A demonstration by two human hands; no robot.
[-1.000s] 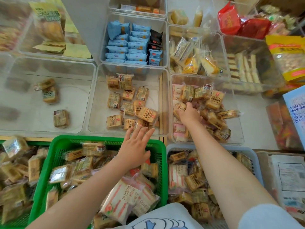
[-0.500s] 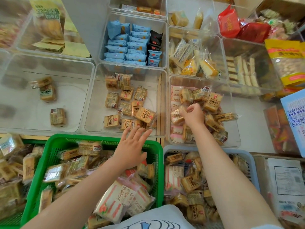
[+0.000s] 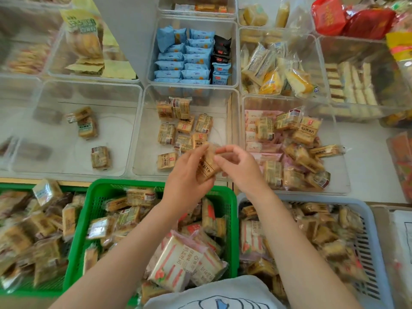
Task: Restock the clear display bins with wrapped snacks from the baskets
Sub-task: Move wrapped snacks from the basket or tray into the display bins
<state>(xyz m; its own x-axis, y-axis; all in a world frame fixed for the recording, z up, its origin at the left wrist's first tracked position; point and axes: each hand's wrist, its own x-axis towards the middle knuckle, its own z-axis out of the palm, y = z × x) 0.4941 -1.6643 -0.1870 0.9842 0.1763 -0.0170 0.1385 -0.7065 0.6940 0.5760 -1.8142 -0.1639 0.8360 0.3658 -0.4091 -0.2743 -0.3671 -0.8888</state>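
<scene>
My left hand (image 3: 188, 177) and my right hand (image 3: 242, 168) meet over the front edge of the middle clear bin (image 3: 147, 159). Between them is a brown wrapped snack (image 3: 207, 167). My left fingers curl round its lower part, and my right thumb and forefinger pinch its upper wrapper edge. The middle bin holds several brown packets. To its right, another clear bin (image 3: 336, 181) holds pink and brown packets mixed. The left clear bin (image 3: 51, 141) holds three brown packets. Below them stand a green basket (image 3: 156, 186) and a blue-grey basket (image 3: 366, 211), both full of wrapped snacks.
A second green basket (image 3: 11, 186) of snacks sits at the far left. Behind the front row stand bins of blue packets (image 3: 185, 59), yellow cakes (image 3: 278, 72) and layered bars (image 3: 352, 83). Red bags (image 3: 347, 18) lie at the back right.
My right hand left the right bin with a brown packet and came left. My left hand rose from the green basket's edge and took hold of that packet too.
</scene>
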